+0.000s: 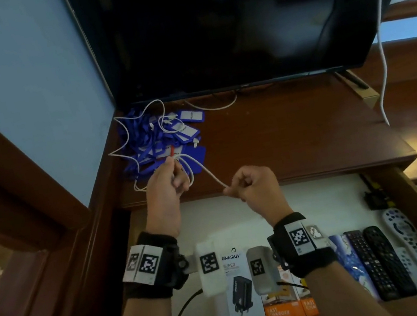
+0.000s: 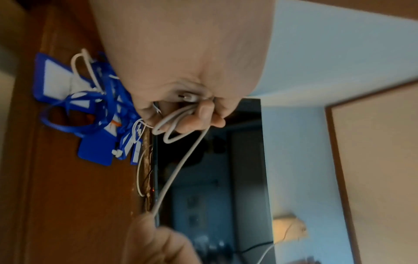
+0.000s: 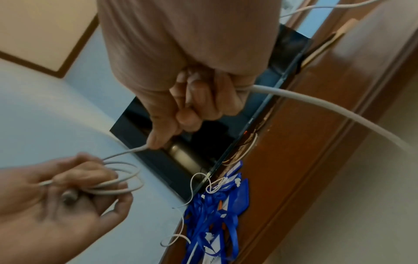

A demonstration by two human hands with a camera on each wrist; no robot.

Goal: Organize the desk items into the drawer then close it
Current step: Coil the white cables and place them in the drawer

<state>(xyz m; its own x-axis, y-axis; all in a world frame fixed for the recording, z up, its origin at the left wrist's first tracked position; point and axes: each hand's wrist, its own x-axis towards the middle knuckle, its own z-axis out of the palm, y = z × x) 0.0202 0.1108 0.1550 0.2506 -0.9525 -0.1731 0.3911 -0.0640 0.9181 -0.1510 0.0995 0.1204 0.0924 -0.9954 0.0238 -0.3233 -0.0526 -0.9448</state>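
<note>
We pinch coiled loops of the white cable (image 1: pixel 205 171) in our left hand (image 1: pixel 165 193), while our right hand (image 1: pixel 251 187) grips the taut strand at three o'clock from it, above the open drawer (image 1: pixel 307 204). The likely trouble: the cable's tail lies through the blue tags (image 1: pixel 170 139) at eleven o'clock, so winding could snag and drag them.
</note>
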